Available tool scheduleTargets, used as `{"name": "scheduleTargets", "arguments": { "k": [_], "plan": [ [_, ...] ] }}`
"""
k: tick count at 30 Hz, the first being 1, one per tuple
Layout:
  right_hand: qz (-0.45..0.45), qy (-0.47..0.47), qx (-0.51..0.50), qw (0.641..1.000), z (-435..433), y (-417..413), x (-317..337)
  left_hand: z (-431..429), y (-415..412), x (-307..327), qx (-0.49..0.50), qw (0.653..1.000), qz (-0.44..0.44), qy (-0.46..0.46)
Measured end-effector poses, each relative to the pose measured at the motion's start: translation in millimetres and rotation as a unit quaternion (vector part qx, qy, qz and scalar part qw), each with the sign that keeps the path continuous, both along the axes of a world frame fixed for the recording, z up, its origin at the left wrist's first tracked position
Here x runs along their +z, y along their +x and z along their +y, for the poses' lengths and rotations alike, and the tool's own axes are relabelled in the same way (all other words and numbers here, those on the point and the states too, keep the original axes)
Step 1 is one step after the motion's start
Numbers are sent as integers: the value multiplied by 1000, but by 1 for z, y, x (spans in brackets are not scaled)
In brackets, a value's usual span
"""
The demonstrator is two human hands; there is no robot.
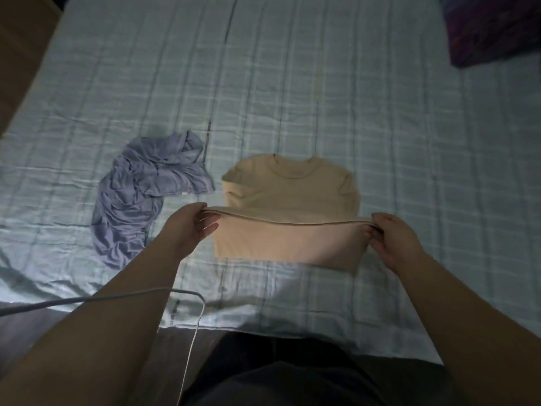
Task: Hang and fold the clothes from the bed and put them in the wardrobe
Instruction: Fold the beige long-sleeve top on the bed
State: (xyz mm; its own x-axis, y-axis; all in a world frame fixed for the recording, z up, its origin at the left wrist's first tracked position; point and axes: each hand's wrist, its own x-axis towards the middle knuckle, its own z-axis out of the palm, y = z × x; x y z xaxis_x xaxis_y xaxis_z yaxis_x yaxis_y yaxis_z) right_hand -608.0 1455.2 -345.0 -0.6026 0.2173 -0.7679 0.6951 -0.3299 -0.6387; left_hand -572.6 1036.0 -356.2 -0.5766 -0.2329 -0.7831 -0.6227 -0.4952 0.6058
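**Folding the beige top on the bed**

At the left, a crumpled lavender jersey garment [137, 189] lay on the bed's pale checked sheet [409, 142]. Our left hand [190, 227] pinched one end of the raised edge of the beige crew-neck knit top [289, 194], which lay mid-bed with its collar away from us. Our right hand [395, 241] pinched the other end, fingers curled round the cloth. We judged both ends should travel level toward the shoulders, with the edge kept taut.

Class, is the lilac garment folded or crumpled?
Crumpled. The lilac garment lies bunched and twisted on the bed, left of the beige top.
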Motion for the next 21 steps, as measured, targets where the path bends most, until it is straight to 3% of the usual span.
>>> {"name": "scheduleTargets", "arguments": {
  "k": [4, 10, 13, 21],
  "plan": [
    [-3, 12, -2, 1000, -6, -55, -20, 3, -57, -12, 1, 1000, 9, 26],
    [9, 10, -85, 996, -13, -129, -66, -6, -139, -55, -10, 999, 25, 31],
    [27, -47, -136, 989, -17, -159, -97, -11, -169, -83, -10, 999, 28, 39],
    [45, -74, -107, 990, -29, -204, -163, -10, -214, -164, 13, 998, 40, 39]
  ]
}}
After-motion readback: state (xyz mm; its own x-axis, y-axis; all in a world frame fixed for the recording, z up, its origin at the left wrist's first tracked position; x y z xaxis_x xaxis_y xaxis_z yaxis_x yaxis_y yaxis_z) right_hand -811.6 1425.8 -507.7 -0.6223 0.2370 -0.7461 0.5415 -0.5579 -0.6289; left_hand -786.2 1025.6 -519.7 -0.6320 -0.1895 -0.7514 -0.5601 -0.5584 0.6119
